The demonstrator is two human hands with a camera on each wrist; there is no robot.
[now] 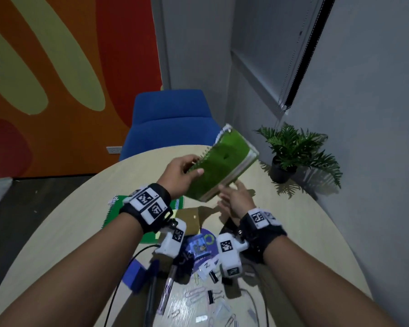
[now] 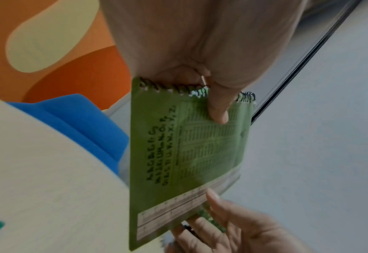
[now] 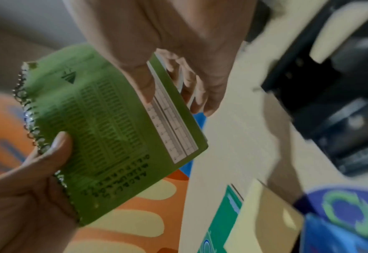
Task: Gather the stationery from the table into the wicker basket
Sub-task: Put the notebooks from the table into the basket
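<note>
My left hand (image 1: 191, 166) holds a green spiral notebook (image 1: 222, 166) by its wire-bound edge, lifted and tilted above the round table (image 1: 69, 232). In the left wrist view the thumb (image 2: 217, 109) presses on the printed back cover (image 2: 185, 154). My right hand (image 1: 232, 192) is at the notebook's lower free edge with straight, spread fingers. Its thumb (image 3: 146, 85) lies on the cover (image 3: 105, 130) by the printed ruler, and the fingers (image 3: 191, 89) reach behind the edge. No wicker basket is in view.
On the table lie a second green notebook (image 1: 118, 208), a yellow pad (image 1: 189, 215), a blue booklet (image 1: 201, 246), pens (image 1: 165, 286), a blue block (image 1: 135, 274), binder clips (image 1: 213, 296) and paper clips. A potted plant (image 1: 293, 156) stands at the right and a blue chair (image 1: 170, 121) behind.
</note>
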